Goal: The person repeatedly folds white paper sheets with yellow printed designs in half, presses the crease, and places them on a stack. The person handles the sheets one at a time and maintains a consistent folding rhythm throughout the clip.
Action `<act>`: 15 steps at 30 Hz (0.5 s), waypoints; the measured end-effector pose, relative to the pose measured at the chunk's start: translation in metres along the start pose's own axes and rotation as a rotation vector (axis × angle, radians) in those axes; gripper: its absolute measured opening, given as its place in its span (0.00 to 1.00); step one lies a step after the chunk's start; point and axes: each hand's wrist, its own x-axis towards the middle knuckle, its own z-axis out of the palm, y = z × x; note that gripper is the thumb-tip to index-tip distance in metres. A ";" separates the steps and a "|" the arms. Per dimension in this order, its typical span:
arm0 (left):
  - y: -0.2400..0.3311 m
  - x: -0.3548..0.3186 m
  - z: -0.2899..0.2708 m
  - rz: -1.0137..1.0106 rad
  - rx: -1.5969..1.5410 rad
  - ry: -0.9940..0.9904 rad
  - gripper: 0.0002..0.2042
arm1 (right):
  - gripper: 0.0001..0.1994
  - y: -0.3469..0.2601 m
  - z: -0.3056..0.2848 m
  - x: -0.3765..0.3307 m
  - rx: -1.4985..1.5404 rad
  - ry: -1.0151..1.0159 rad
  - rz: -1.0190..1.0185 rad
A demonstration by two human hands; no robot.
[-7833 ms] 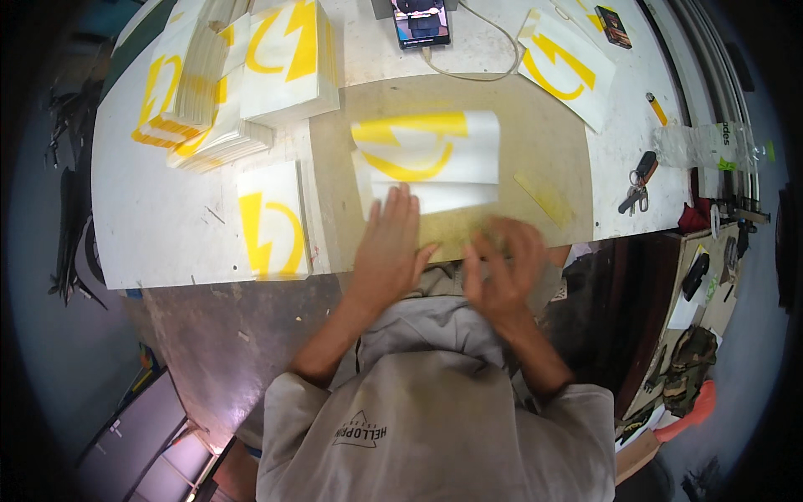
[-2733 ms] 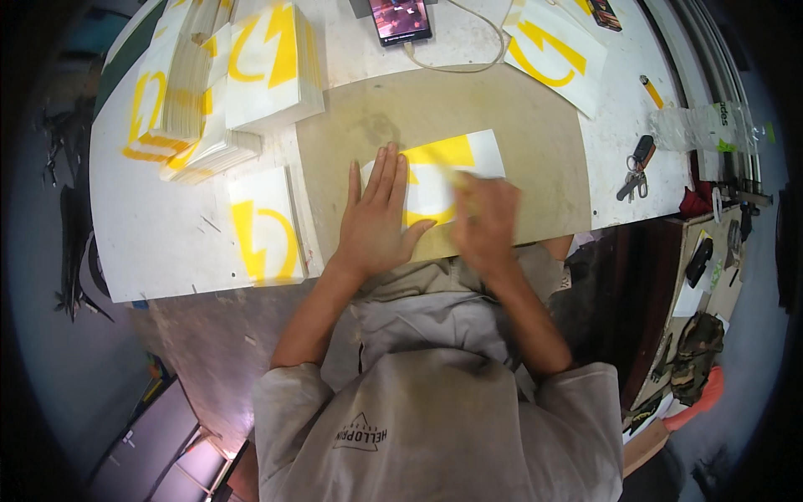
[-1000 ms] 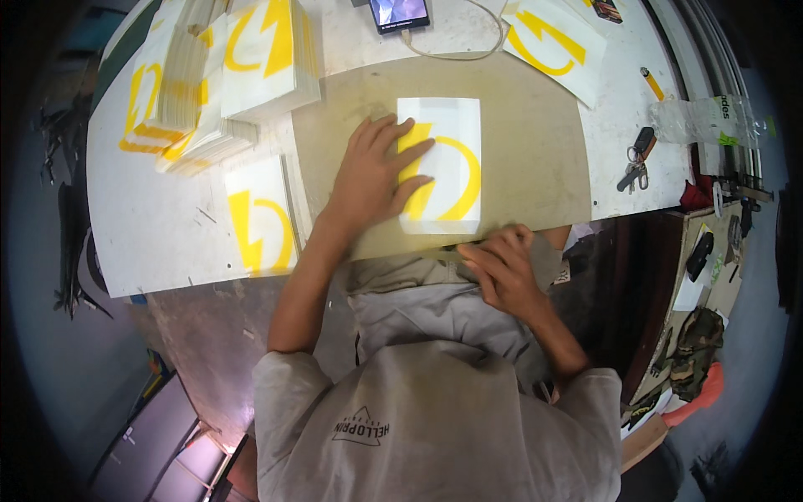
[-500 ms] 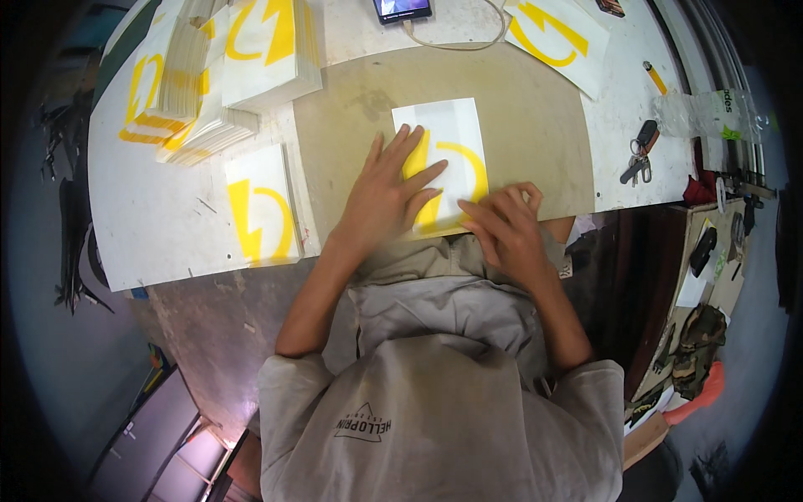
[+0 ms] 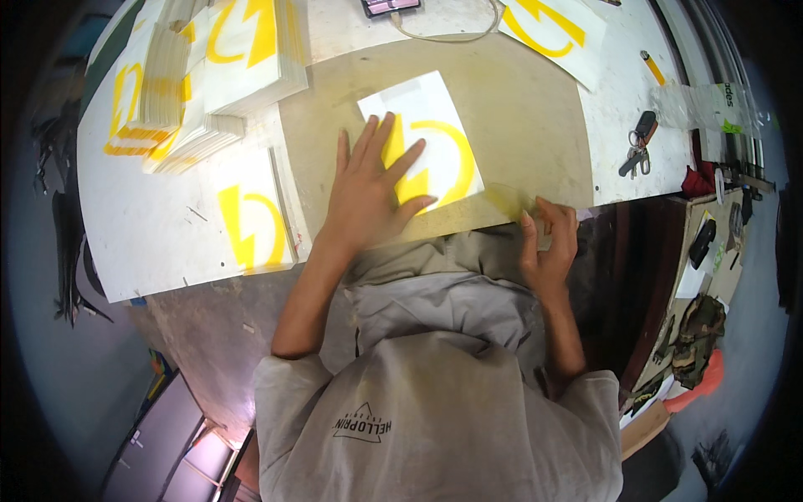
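Note:
A flat white paper piece (image 5: 443,159) with a yellow lightning bolt and arc, like an envelope or paper bag, lies tilted on the brown mat in front of me. My left hand (image 5: 364,188) rests on its left side, fingers spread and pressing down lightly. To the right, by the table's near edge, my right hand (image 5: 552,247) is clear of the paper. Its thumb and forefinger are pinched at the end of a thin yellowish strip (image 5: 504,202), which is see-through and smeared by motion.
Tall stacks of similar printed papers (image 5: 259,58) stand at the back left. A lower pile (image 5: 255,226) sits left of the mat (image 5: 535,125). Farther off are a phone (image 5: 391,7) with a cable and another printed sheet (image 5: 556,38). Keys (image 5: 640,142), a yellow lighter (image 5: 654,69) and clear plastic lie right.
My right hand has moved right, off the paper's lower corner, with the yellowish strip trailing from it. The paper has turned counterclockwise and shifted slightly up and left under my left hand.

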 end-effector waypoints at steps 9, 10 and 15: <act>-0.003 0.003 -0.002 -0.004 -0.032 0.026 0.32 | 0.14 -0.054 0.053 -0.042 -0.085 -0.044 -0.154; -0.004 0.001 0.000 -0.009 -0.041 0.032 0.31 | 0.14 -0.043 0.049 -0.033 -0.137 0.014 -0.149; 0.005 -0.010 0.005 0.042 -0.055 0.139 0.27 | 0.14 0.019 0.010 0.010 -0.395 0.125 -0.012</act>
